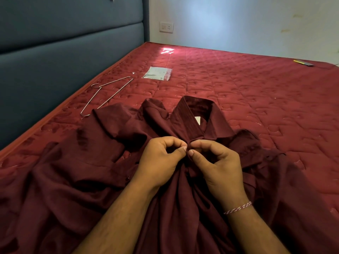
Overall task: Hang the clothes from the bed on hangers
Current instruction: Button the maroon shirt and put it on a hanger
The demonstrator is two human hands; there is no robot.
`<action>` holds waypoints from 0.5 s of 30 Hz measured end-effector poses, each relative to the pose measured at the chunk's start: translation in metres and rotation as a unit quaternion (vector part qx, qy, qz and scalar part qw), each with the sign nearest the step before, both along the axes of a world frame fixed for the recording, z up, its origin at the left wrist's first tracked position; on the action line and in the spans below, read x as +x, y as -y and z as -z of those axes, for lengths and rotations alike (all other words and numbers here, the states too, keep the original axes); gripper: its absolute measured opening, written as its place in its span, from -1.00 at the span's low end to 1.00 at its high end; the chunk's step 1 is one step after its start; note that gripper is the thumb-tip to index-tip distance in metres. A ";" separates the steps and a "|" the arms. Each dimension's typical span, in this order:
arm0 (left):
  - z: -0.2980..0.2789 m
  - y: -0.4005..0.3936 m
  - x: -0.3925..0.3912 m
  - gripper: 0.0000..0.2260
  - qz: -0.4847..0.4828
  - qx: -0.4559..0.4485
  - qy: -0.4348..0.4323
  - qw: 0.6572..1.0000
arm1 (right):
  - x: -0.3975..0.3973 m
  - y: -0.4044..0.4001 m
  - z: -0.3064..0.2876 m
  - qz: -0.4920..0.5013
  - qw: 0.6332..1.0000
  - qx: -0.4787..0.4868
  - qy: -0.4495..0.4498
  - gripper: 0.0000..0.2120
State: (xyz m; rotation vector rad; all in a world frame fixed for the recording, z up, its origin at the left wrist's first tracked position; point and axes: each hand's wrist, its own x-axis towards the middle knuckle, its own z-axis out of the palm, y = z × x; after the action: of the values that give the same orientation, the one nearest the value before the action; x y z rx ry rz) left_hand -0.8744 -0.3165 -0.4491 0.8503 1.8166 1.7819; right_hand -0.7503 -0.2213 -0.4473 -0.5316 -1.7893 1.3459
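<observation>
A dark maroon collared shirt [88, 167] lies spread and rumpled on the red quilted mattress [247, 99], its collar standing up toward the far side. My left hand [161, 160] and my right hand [218, 162] meet just below the collar, each pinching the shirt's front edge between thumb and fingers at the top button area. A thin metal wire hanger [108, 94] lies flat on the mattress to the far left of the shirt, untouched.
A dark blue padded headboard [64, 52] runs along the left. A flat clear plastic packet [157, 73] lies beyond the hanger. A small yellow and grey object [303, 63] sits at the far right edge. A white wall with a socket [166, 27] stands behind.
</observation>
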 end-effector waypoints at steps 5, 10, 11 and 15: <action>-0.001 -0.002 0.005 -0.91 -0.003 -0.009 -0.033 0.999 | -0.001 -0.001 0.002 0.028 0.998 0.046 0.039 -0.80; -0.003 -0.002 0.008 -0.89 -0.002 0.007 -0.033 0.999 | -0.001 0.000 0.001 0.046 0.993 0.093 0.051 -0.79; -0.003 -0.002 0.008 -0.88 -0.008 0.001 -0.048 0.999 | -0.001 0.000 0.001 0.049 0.992 0.101 0.055 -0.80; -0.003 -0.002 0.006 -0.85 -0.022 -0.019 -0.066 0.997 | -0.002 0.001 0.000 0.054 0.991 0.105 0.058 -0.81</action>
State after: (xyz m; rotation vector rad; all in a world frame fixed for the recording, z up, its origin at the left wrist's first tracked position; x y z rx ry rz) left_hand -0.8680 -0.3148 -0.4464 0.9388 1.9605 1.7489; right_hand -0.7525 -0.2225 -0.4478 -0.5927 -1.9410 1.0568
